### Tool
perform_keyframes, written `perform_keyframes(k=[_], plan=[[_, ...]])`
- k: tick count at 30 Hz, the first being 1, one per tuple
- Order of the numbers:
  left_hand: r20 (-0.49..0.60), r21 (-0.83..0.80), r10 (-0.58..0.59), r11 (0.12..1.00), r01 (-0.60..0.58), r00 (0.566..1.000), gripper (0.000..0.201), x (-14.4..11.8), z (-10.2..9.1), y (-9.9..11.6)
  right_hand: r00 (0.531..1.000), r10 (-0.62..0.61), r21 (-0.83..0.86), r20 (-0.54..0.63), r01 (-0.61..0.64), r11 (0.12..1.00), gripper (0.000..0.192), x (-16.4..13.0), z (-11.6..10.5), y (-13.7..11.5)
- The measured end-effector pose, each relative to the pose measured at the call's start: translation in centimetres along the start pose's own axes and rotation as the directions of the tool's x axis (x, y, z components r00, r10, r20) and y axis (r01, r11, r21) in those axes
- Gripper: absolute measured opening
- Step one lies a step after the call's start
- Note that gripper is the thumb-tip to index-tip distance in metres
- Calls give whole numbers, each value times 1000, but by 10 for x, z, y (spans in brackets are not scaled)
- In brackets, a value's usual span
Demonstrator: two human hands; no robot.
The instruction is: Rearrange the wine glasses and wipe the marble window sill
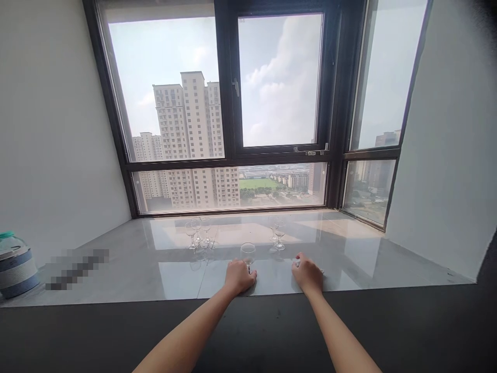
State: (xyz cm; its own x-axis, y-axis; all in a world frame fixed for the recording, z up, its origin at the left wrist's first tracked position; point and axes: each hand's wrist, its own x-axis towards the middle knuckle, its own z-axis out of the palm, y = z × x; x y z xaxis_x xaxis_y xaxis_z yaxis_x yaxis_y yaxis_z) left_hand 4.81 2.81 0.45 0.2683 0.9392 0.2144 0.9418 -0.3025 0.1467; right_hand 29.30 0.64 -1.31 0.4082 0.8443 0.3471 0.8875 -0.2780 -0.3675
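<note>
A clear stemmed wine glass (pixel 247 249) stands upright near the front of the grey sill. My left hand (pixel 239 277) is closed low around its stem, with the thumb on the right side and the other fingers partly hidden. To the right, my right hand (pixel 308 274) rests at the sill with its fingers curled. A small pale edge shows beside that hand, but what it holds is mostly hidden. Farther back, a cluster of stemmed glasses (pixel 198 234) stands on the left, and a pair of similar glasses (pixel 279 235) is on the right.
The glossy tiled sill (pixel 132 269) has a front edge just below my hands. A blue-and-white container (pixel 17 273) with a green top stands at far left, beside a pixelated patch. Behind the glasses rises a dark-framed window (pixel 229 163); a white wall (pixel 442 155) flanks the right.
</note>
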Motion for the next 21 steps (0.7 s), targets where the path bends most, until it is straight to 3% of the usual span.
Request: perform_keyframes(k=[21], plan=[[-41, -31, -37, 999, 36, 998, 41, -4, -1, 2, 1000, 5, 35, -10, -4, 999, 26, -1, -1, -1]])
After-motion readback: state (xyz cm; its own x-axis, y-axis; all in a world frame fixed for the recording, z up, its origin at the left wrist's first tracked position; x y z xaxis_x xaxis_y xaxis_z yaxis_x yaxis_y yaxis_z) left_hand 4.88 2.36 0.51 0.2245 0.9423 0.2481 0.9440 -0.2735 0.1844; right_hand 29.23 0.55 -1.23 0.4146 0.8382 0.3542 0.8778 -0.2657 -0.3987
